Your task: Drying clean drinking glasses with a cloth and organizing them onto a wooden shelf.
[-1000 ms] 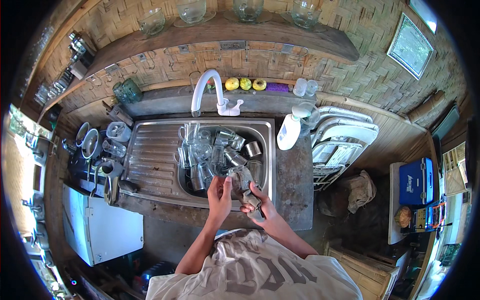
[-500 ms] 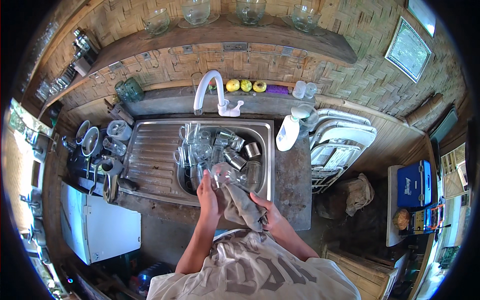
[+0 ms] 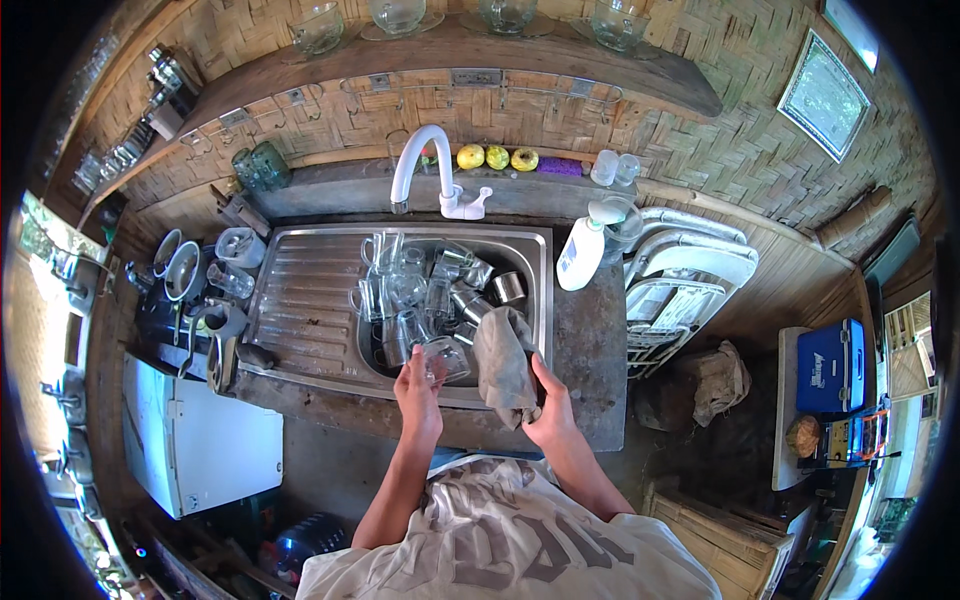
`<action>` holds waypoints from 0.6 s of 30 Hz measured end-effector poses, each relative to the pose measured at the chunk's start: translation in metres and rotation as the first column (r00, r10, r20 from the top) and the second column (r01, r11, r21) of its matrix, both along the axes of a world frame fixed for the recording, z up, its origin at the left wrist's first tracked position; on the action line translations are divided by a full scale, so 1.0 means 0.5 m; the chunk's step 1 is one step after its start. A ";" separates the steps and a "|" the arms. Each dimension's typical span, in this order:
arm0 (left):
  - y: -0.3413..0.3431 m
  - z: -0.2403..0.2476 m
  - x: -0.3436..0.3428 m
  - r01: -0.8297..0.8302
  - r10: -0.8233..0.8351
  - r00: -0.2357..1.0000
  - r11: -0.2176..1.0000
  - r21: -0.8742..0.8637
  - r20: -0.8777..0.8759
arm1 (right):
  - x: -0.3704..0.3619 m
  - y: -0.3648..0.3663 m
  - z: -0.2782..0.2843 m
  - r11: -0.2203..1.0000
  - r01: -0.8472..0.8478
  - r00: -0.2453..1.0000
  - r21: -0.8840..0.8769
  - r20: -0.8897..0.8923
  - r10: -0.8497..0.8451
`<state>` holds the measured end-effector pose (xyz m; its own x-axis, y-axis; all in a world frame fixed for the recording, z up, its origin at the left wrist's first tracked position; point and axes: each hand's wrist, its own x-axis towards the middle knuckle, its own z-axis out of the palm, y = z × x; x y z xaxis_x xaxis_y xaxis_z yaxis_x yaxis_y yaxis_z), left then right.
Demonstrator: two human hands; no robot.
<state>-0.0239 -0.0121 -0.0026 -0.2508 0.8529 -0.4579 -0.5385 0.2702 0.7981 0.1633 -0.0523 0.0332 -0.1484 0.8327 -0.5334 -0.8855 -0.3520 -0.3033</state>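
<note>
My left hand (image 3: 420, 402) is closed round a clear glass (image 3: 446, 360), tilted over the front rim of the sink. In my right hand (image 3: 552, 410) hangs a grey-brown cloth (image 3: 503, 362), its lower part gripped and its upper part bunched up. A small gap separates cloth and glass. Beyond both hands, the steel sink (image 3: 541, 300) holds clear glass mugs (image 3: 383, 300) piled on the left and shiny metal cups (image 3: 508, 288) on the right. The cloth hides part of the basin.
A white faucet (image 3: 420, 150) arches behind the sink. To its right stands a white pump bottle (image 3: 580, 255). Ridged drainboard (image 3: 310, 300) lies left, with pots and ladles (image 3: 183, 275) past it. Glass cups sit on a wooden shelf (image 3: 450, 55) above. Folded chairs (image 3: 690, 265) lean at right.
The cloth has come away from the glass and moved up and to the right with my right hand. My left hand still holds the glass, now turned more sideways.
</note>
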 end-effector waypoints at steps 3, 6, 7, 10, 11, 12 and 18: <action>-0.003 0.007 0.012 0.027 -0.027 1.000 0.999 0.028 0.003 | -0.022 0.001 0.016 0.994 0.016 0.999 0.111 0.036 -0.020; 0.002 -0.025 0.008 0.117 -0.121 0.992 0.985 0.127 0.024 | -0.059 0.012 0.005 0.837 -0.303 0.624 0.455 0.759 -0.187; 0.003 -0.023 0.009 0.118 -0.122 0.992 0.984 0.130 0.025 | -0.057 0.010 0.010 0.836 -0.303 0.622 0.457 0.759 -0.190; -0.004 0.018 0.028 0.065 -0.070 0.996 0.995 0.078 0.061 | -0.055 0.006 0.041 0.858 -0.425 0.500 0.287 0.865 -0.042; -0.004 0.016 0.029 0.061 -0.066 0.996 0.995 0.080 0.062 | -0.060 0.010 0.041 0.856 -0.429 0.499 0.288 0.866 -0.041; -0.007 0.013 0.027 0.128 -0.135 0.986 0.989 0.070 0.098 | -0.069 0.013 0.044 0.828 -0.437 0.351 0.351 0.914 -0.202; -0.028 0.042 0.028 0.405 -0.439 0.865 0.897 0.181 0.244 | -0.082 0.033 0.014 0.738 -0.553 0.075 0.387 0.905 -0.418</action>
<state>-0.0101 -0.0263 0.0183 0.2647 0.9011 -0.3435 -0.5941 0.4330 0.6779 0.1225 -0.0358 0.0400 -0.0291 0.9590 0.2818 0.3799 0.2714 -0.8843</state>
